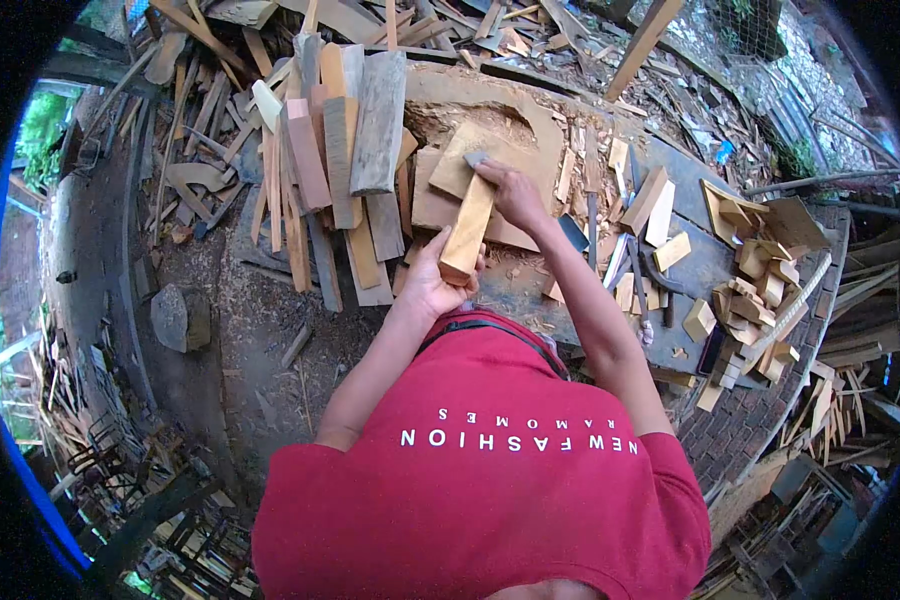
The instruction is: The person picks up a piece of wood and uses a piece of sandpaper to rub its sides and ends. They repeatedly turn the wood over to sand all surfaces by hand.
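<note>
A squared, yellowish wooden block [467, 232] slants between my two hands above the workbench. My left hand [438, 283] is wrapped around its near end from below, with fingertips showing on the right side. At the far end, my right hand [517, 196] is closed over the block's top, fingers bent around it. A small grey flat piece [476, 158] shows right at those fingertips; I cannot tell what it is. Beneath the far end lies a flat square board [452, 168], resting on a larger chipped slab [535, 135].
Long planks [378, 120] are stacked at the left. To the right, cut blocks [653, 205] and hand tools [660, 275] lie on the workbench [685, 170]. Small wooden pieces [760, 290] pile up further right. A wood stump [181, 318] stands on the ground at left.
</note>
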The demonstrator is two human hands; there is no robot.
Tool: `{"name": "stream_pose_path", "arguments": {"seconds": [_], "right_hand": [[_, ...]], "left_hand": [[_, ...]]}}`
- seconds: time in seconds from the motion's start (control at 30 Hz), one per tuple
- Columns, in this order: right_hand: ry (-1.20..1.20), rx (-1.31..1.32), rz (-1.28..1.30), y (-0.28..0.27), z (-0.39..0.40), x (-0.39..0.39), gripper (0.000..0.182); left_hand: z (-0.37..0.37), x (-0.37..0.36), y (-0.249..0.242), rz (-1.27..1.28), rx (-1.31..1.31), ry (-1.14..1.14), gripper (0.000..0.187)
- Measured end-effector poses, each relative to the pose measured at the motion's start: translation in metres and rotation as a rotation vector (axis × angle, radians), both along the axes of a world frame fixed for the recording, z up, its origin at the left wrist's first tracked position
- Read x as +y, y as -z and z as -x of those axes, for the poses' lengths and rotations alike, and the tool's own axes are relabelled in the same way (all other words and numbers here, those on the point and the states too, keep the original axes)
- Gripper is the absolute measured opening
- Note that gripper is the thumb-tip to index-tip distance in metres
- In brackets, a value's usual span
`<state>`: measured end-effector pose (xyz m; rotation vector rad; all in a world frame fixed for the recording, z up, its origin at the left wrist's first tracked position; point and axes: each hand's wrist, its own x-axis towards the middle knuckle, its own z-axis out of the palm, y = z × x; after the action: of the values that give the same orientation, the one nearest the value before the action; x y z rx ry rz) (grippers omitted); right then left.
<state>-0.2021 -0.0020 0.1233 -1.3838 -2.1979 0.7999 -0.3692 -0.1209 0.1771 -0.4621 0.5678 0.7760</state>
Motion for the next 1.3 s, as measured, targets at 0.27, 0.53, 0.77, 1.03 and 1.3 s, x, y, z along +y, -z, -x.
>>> {"name": "stream_pose_path", "arguments": {"seconds": [0.27, 0.53, 0.77, 1.03, 1.3], "right_hand": [[-0.280, 0.244, 0.043, -0.101, -0.006, -0.100, 0.054], [-0.031, 0.214, -0.040, -0.034, -0.008, -0.053, 0.045], [0.032, 0.154, 0.052, -0.042, -0.003, -0.044, 0.046], [-0.303, 0.349, 0.007, -0.112, -0.010, -0.121, 0.053], [0.026, 0.194, -0.071, -0.029, -0.009, -0.056, 0.048]], "left_hand": [[-0.010, 0.003, -0.012, 0.114, 0.289, -0.066, 0.032], [0.005, 0.000, 0.004, 0.018, -0.007, 0.033, 0.042], [0.005, 0.005, 0.006, 0.022, -0.087, -0.005, 0.043], [-0.005, 0.006, -0.012, 0.146, 0.206, -0.070, 0.033], [0.006, 0.003, -0.001, 0.063, -0.088, 0.000, 0.040]]}}
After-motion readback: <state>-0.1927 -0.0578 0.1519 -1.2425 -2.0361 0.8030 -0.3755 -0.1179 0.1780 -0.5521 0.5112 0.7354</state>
